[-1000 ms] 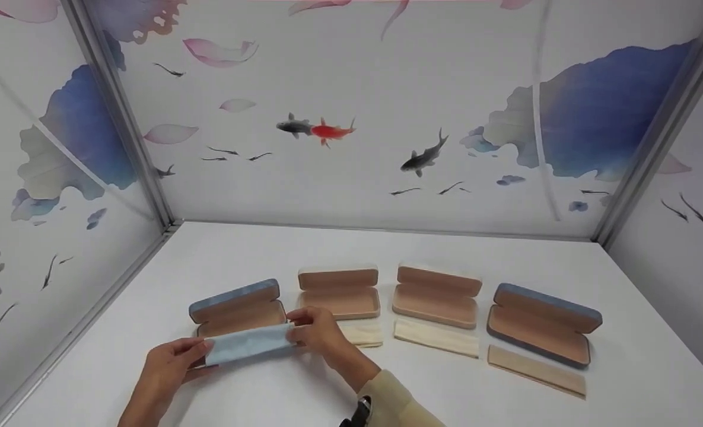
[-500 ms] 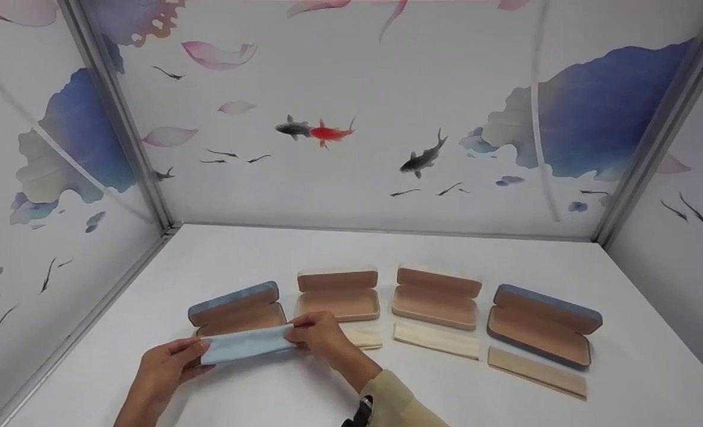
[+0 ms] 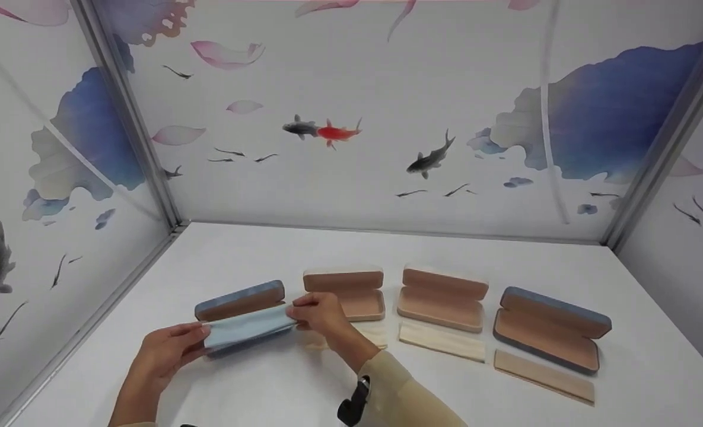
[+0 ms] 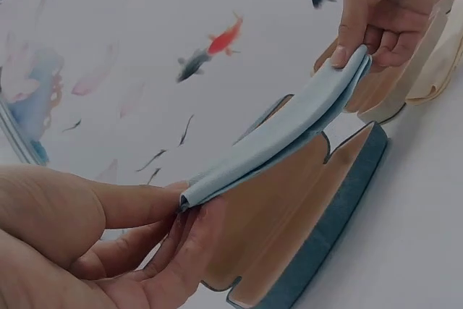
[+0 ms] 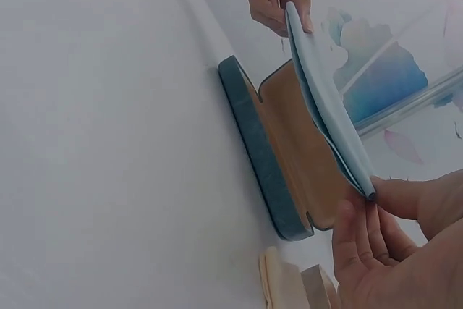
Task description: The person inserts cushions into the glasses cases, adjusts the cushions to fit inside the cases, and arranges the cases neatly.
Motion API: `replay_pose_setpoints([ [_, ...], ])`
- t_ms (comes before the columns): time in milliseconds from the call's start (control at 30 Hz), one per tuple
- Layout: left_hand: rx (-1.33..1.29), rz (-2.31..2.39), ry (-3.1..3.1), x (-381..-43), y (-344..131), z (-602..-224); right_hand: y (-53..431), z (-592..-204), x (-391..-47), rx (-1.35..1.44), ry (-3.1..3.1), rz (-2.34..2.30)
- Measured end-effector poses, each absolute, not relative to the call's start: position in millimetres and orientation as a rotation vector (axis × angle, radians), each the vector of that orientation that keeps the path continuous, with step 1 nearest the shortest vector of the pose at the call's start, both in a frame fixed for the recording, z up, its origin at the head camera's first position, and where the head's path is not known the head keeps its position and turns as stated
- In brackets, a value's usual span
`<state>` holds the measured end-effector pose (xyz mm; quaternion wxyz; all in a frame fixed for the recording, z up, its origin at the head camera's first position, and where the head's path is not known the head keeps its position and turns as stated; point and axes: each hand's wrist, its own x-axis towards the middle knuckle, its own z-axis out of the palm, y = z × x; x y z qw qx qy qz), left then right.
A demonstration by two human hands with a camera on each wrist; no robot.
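Note:
A folded light blue cloth [image 3: 247, 326] is held up by its two short ends. My left hand [image 3: 167, 351] pinches the left end between thumb and fingers, and my right hand [image 3: 323, 317] pinches the right end the same way. Directly beneath and behind the cloth stands an open blue glasses case [image 3: 239, 300] with a tan lining. In the head view the cloth hides most of its lower half. From the left wrist view, the cloth [image 4: 278, 132] hangs above the case [image 4: 318, 229], apart from its lining, with the folded layers showing along its edge.
To the right stand two open cream glasses cases [image 3: 345, 302] [image 3: 440, 307] and another open blue case [image 3: 550, 338]. Folded cloths lie before them: one cream cloth partly behind my right arm, another cream cloth [image 3: 441, 342], and a beige cloth [image 3: 544, 378]. Printed panels enclose the white table.
Both hands have raised the blue cloth and carried it away from me, over the left blue case. It now covers more of the case's lower half.

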<state>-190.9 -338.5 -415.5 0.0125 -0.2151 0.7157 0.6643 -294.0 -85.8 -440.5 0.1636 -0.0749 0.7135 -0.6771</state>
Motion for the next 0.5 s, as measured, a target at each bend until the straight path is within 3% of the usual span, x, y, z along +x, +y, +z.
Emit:
replay_pose_setpoints([
  [500, -0.558, 2.113, 2.223, -195.6, -348.5, -398.8, -97.1, -415.0, -307.8, -0.218, 2.084, -1.911],
])
